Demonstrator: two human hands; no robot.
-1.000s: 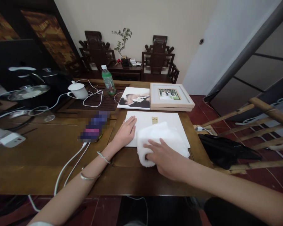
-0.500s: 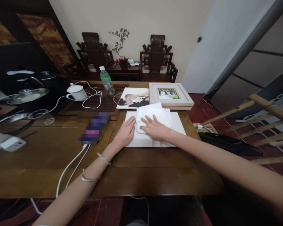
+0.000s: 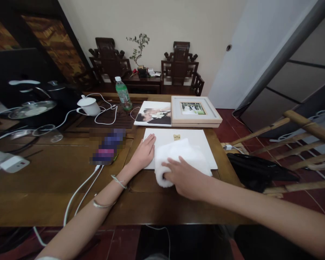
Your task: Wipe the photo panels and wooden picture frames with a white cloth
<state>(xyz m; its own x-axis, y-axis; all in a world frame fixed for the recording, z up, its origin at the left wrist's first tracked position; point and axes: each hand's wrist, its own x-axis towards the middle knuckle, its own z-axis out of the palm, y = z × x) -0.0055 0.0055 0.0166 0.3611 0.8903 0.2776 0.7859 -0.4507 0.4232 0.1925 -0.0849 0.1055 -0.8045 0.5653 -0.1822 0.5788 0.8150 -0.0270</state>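
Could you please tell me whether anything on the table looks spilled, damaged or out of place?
The clear cup at left, near the glass-lidded pot, looks odd: it appears to lie on its side rather than standing upright. No spill shows around it.

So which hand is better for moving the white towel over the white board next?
Probably the right hand: it holds the white towel, which covers part of the white board. The left hand rests on the board's left edge, seemingly steadying it.
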